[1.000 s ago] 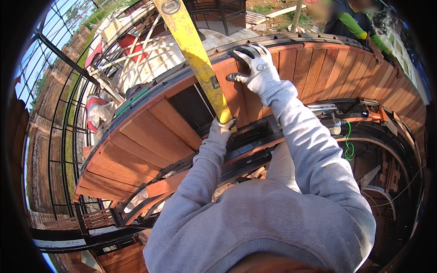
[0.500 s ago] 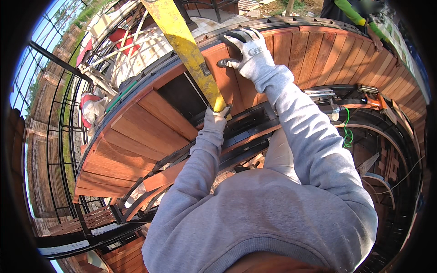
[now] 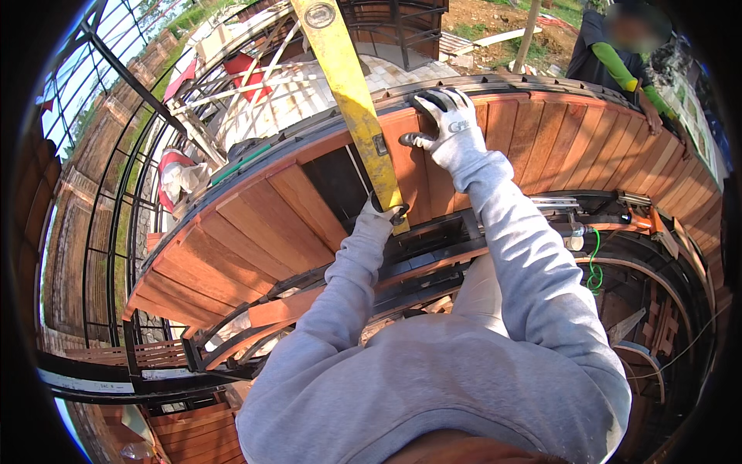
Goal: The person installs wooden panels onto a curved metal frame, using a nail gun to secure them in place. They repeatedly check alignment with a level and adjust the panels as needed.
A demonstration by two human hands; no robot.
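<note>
A long yellow spirit level (image 3: pixel 352 93) lies across the curved row of reddish-brown wooden planks (image 3: pixel 286 216), its far end cut off by the top of the picture. My left hand (image 3: pixel 377 221), gloved, is closed around its near end at the inner edge of the planks. Farther out, my gloved right hand (image 3: pixel 450 127) rests on the planks just right of the level, thumb and fingers apart. Beneath the right hand a plank (image 3: pixel 410 158) runs alongside the level. Left of the level, a dark gap (image 3: pixel 334 182) shows between planks.
Another person (image 3: pixel 618 62) stands at the far right, a hand on the planks. An orange clamp-like tool (image 3: pixel 641 220) and a green coiled cord (image 3: pixel 593 271) are inside the curve at right. Black metal railing (image 3: pixel 124 255) and a red-and-white bundle (image 3: pixel 178 178) are at left.
The view has shifted, so the planks and level appear farther right and lower. Both hands keep their places, and more of the other person shows.
</note>
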